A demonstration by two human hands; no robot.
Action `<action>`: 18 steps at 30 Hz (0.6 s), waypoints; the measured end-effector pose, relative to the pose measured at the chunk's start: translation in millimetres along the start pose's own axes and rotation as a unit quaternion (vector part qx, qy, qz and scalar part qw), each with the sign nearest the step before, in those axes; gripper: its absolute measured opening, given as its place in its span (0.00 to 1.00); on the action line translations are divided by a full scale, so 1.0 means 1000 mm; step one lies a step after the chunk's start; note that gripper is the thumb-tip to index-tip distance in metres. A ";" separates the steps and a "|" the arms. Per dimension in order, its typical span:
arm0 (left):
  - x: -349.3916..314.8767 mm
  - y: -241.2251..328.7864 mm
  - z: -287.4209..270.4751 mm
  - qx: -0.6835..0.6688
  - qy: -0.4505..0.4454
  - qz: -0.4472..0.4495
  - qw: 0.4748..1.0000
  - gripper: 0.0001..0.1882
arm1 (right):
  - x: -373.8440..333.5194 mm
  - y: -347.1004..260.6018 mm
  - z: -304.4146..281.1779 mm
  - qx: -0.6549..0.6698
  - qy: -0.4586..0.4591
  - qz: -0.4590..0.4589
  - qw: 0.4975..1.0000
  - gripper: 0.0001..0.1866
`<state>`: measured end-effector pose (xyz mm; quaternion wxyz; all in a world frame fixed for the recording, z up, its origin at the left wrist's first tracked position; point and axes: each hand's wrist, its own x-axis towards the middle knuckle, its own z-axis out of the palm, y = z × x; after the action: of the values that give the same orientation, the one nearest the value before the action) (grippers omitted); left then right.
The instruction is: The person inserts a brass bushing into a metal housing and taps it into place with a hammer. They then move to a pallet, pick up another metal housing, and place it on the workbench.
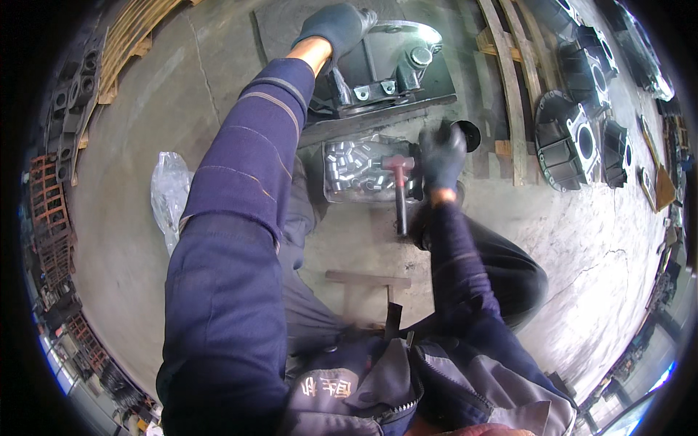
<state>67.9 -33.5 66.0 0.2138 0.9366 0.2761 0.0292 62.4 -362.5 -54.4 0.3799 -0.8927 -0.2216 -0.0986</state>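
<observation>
The tray (336,198) of short metal sleeves (352,163) sits on the concrete floor (131,207) between the person's legs. Just beyond the tray, a large metal casting (407,76) with a curved rim and a round cap rests on a dark flat board (438,101). The left hand (333,27), in a dark glove, reaches past the tray to the casting's upper left edge; the casting lies directly below and right of that grip. Its fingers bend over at the rim, but they are partly hidden, so I cannot tell whether the grip is pinching anything.

The right hand (442,156), also gloved, is just right of the tray, next to a round black container (470,136). It is blurred, and I cannot tell whether its grip is spread or pressed together. The casting stands beyond it, to the left.

The sleeves lie jumbled in the tray, most of them bright. A hammer (400,192) with a reddish head lies across the tray's right part, head over the sleeves, handle sticking out past the near edge. What the black container holds is too dark to tell. A crumpled clear plastic bag (170,190) lies left of the tray.
</observation>
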 end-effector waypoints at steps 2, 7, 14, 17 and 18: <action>-0.002 0.002 -0.001 0.012 0.011 0.004 1.000 0.31 | 0.067 -0.033 -0.003 0.052 -0.053 -0.026 0.997 0.31; -0.003 0.004 -0.003 -0.006 -0.008 -0.016 1.000 0.31 | 0.155 -0.098 0.006 -0.070 -0.127 -0.171 0.975 0.24; -0.003 0.007 -0.007 0.007 -0.027 -0.019 0.999 0.31 | 0.131 -0.053 -0.037 0.286 -0.079 -0.026 0.955 0.15; -0.006 0.010 -0.010 0.009 -0.026 -0.023 0.999 0.32 | 0.056 -0.017 -0.030 0.306 -0.189 0.134 0.923 0.11; -0.006 0.011 -0.011 0.006 -0.031 -0.024 0.999 0.32 | 0.032 -0.006 -0.023 0.191 -0.225 0.198 0.935 0.12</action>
<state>66.2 -41.3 81.1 0.2169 0.9315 0.2920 -0.0069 87.5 -364.9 -23.8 0.4953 -0.8278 -0.1349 0.2262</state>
